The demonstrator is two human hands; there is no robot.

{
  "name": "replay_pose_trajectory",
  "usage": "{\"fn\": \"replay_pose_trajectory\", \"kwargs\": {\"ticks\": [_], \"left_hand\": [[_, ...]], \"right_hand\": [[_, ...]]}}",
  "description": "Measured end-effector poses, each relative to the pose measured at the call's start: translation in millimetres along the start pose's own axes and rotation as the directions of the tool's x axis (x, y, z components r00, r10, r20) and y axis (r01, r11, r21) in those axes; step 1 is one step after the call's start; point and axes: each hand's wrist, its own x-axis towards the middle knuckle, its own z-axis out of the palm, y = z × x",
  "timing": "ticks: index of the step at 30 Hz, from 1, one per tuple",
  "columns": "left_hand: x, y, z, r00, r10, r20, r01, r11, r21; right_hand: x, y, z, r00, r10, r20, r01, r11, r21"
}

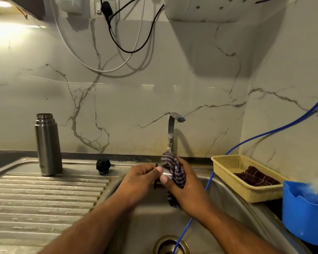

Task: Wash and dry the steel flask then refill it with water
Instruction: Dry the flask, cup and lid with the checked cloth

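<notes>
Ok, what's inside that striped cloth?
A shiny steel piece shows there: the left hand grips it, and the right hand holds the striped cloth round it. Cloth and hands cover the rest, so its shape is hidden.

Over the steel sink (147, 217), my left hand (140, 177) grips a small steel cap (166, 173) while my right hand (189, 191) wraps a striped cloth (174, 167) around it. On the ribbed drainboard (44, 195) to the left, the steel flask (48, 143) stands upright and open, a black stopper (103, 166) near it.
</notes>
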Motion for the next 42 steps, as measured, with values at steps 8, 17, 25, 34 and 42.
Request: {"fn": "replay_pose_trajectory", "kwargs": {"ticks": [8, 17, 25, 34, 42], "left_hand": [[-1.6, 1.3, -1.7, 0.996, 0.043, 0.075, -0.043, 0.999, 0.011], [-1.3, -7.1, 2.3, 0.998, 0.064, 0.027, -0.064, 0.998, 0.009], [2.4, -12.6, -2.9, 0.993, 0.119, -0.014, -0.12, 0.991, -0.067], [1.7, -10.2, -8.2, 0.984, 0.172, 0.038, -0.172, 0.985, -0.001], [-1.9, -4.4, -7.5, 0.978, 0.162, 0.129, -0.154, 0.986, -0.069]], "right_hand": [[5.9, -4.4, -14.6, 0.967, -0.235, 0.094, 0.252, 0.926, -0.28], [0.5, -11.6, -15.1, 0.943, -0.329, 0.05, 0.324, 0.873, -0.363], [-2.2, -19.4, -17.7, 0.932, -0.356, 0.061, 0.354, 0.865, -0.356], [0.0, -22.3, -24.6, 0.942, -0.324, 0.081, 0.333, 0.887, -0.32], [1.3, -22.6, -31.8, 0.968, -0.25, 0.021, 0.25, 0.958, -0.14]]}}
